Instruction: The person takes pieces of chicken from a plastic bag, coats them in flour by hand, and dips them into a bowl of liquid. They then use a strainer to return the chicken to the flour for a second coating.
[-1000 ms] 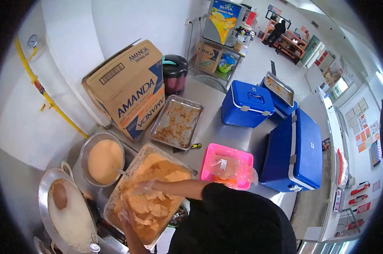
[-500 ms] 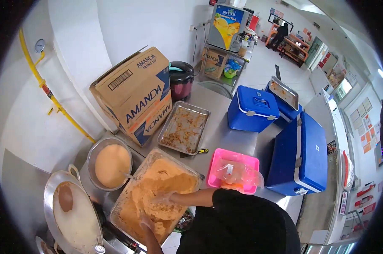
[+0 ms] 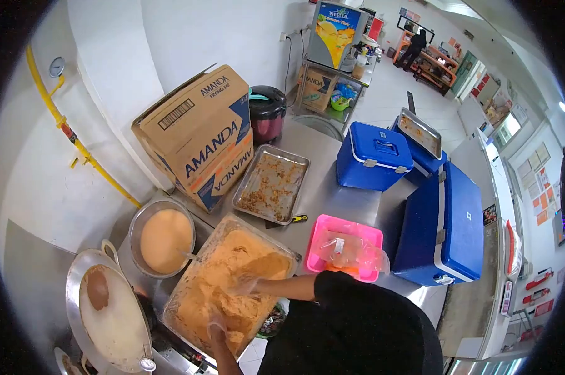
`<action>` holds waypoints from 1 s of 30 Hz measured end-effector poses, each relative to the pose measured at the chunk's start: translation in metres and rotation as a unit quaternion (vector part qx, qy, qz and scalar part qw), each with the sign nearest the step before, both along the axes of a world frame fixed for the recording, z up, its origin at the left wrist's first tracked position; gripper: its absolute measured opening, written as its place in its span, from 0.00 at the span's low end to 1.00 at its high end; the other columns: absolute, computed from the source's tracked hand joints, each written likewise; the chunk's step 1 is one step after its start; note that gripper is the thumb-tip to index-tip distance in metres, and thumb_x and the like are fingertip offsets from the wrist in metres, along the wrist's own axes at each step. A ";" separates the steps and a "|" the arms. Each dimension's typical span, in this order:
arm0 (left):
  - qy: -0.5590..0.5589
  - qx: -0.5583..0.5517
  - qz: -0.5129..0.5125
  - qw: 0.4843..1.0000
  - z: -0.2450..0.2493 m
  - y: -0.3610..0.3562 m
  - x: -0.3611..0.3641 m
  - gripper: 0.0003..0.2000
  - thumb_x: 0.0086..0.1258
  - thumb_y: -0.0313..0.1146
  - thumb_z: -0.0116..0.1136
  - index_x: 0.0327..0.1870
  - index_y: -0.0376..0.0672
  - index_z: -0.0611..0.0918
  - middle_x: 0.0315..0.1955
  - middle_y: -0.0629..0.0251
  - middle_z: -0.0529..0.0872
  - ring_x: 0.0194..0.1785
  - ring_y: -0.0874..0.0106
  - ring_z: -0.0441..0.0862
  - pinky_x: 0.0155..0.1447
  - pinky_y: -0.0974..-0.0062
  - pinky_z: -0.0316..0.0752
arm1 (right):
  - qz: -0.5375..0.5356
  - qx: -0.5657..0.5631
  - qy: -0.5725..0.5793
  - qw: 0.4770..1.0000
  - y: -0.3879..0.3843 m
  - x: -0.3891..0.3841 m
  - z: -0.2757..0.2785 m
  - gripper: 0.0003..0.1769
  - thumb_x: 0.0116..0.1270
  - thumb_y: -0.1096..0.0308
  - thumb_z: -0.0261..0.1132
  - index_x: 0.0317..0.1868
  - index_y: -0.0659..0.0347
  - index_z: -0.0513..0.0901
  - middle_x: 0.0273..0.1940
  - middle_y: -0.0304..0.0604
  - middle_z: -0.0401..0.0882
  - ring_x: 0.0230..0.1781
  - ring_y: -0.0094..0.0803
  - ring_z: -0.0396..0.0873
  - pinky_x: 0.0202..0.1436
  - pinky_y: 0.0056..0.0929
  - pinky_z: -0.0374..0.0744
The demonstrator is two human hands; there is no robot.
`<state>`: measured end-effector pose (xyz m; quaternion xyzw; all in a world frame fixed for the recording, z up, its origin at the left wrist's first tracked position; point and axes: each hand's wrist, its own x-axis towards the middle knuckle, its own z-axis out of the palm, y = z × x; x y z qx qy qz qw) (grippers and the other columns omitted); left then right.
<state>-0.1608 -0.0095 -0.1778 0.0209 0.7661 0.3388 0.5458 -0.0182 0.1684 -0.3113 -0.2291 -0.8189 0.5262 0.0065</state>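
Note:
Both hands are in a large rectangular tub (image 3: 170, 305) of orange-tan breading flour (image 3: 232, 244). My right hand (image 3: 247, 285), in a thin clear glove, presses into the powder near the middle of the tub. My left hand (image 3: 217, 322), also gloved, is lower down, near the tub's front side. Powder hides the fingers of both hands. Between them lie powder-covered lumps (image 3: 237, 306) whose kind I cannot make out. A round metal bowl (image 3: 165, 240) of orange liquid stands beside the tub.
A wide pan (image 3: 110, 319) of pale, foamy liquid sits at the left. Behind the tub are a crumb-strewn metal tray (image 3: 273, 184), a knife handle (image 3: 299, 219) and a carton (image 3: 201, 137). A pink tray (image 3: 315, 247) and blue coolers (image 3: 442, 228) stand to the right.
My right hand has shifted slightly up and to the right in the flour. My left hand has moved up a little. The surroundings look the same.

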 end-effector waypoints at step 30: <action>0.104 0.168 -0.074 0.978 -0.128 -0.066 -0.090 0.38 0.75 0.61 0.39 0.78 0.46 0.53 0.74 0.52 0.60 0.75 0.62 0.60 0.76 0.64 0.54 | 0.177 0.067 0.002 0.982 0.050 -0.029 0.089 0.38 0.69 0.42 0.55 0.71 0.59 0.67 0.75 0.52 0.58 0.75 0.40 0.58 0.75 0.37 0.61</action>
